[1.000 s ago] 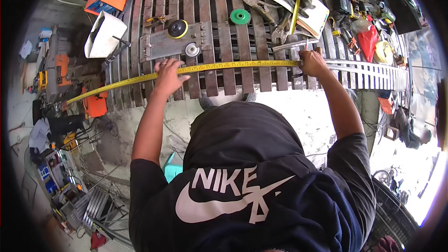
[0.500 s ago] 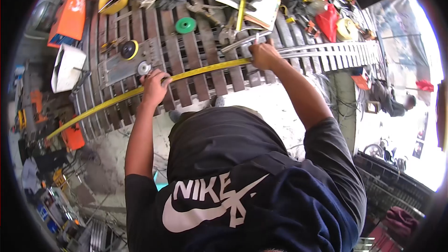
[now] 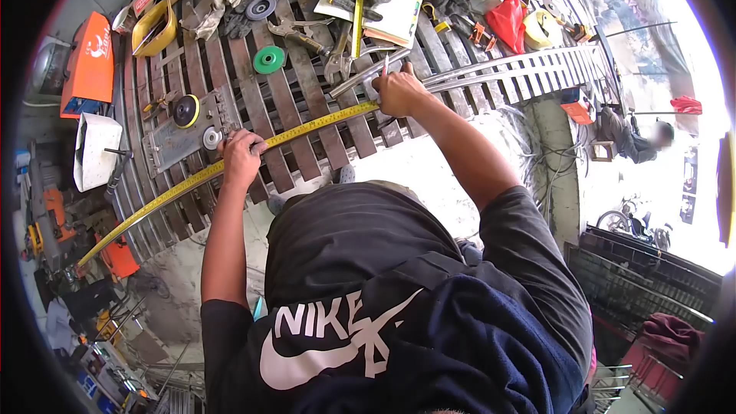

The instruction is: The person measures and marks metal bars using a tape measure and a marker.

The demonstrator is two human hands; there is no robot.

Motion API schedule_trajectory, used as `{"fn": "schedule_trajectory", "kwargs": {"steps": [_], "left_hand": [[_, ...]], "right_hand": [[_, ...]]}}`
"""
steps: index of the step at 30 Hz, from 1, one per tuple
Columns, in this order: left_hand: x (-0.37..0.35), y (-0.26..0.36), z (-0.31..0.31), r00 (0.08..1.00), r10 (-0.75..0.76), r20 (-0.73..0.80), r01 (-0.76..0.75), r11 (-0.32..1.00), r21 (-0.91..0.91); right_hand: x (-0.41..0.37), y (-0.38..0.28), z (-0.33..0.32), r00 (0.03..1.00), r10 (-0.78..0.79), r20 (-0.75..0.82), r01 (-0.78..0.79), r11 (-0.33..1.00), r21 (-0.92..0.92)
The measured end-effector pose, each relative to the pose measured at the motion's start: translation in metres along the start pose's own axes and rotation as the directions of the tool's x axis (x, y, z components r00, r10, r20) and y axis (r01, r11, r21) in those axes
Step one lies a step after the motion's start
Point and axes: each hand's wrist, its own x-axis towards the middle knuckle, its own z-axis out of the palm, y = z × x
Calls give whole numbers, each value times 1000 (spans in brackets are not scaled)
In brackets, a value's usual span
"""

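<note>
The tape (image 3: 172, 192) lies slantwise across the bench (image 3: 333, 147), its far end past the left edge, where it could sag or buckle for want of support. The left hand (image 3: 241, 157) pinches it beside the small disc (image 3: 212, 137), which a sideways slip could knock. The right hand (image 3: 402, 93) clasps the tape near the bars (image 3: 475, 73); a loose hold could let it shift.

Cluttered workshop seen from above: a slatted metal workbench (image 3: 331, 146) spans 10 to 1 o'clock over a scuffed, pale floor (image 3: 445, 170). A faded, printed sheet (image 3: 640, 27) hangs at 2. White daylight (image 3: 707, 199) glares at 3, beside a motorbike (image 3: 640, 222). Dark metal racking (image 3: 632, 276) stands at 4.
</note>
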Motion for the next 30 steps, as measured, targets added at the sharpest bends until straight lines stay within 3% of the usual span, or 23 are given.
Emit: {"fn": "schedule_trajectory", "kwargs": {"steps": [10,16,23,28,29,30], "left_hand": [[-3,4,4,999,29,-35,-29,1000,10],[-1,2,4,1000,16,-11,-16,1000,0],[2,6,3,1000,-1,20,0,1000,26],[4,3,5,1000,16,26,-16,1000,6],[4,1,5,999,8,40,-9,1000,6],[5,1,4,999,-3,53,2,1000,9]], "right_hand": [[-15,38,3,998,-21,-59,22,1000,19],[-40,105,8,989,-19,-143,23,1000,21],[-65,133,51,876,-128,-465,124,991,-39],[-77,121,76,783,-88,-616,103,995,-10],[-80,121,81,833,-40,-552,56,998,12],[-78,124,95,806,-38,-590,49,999,2]]}}
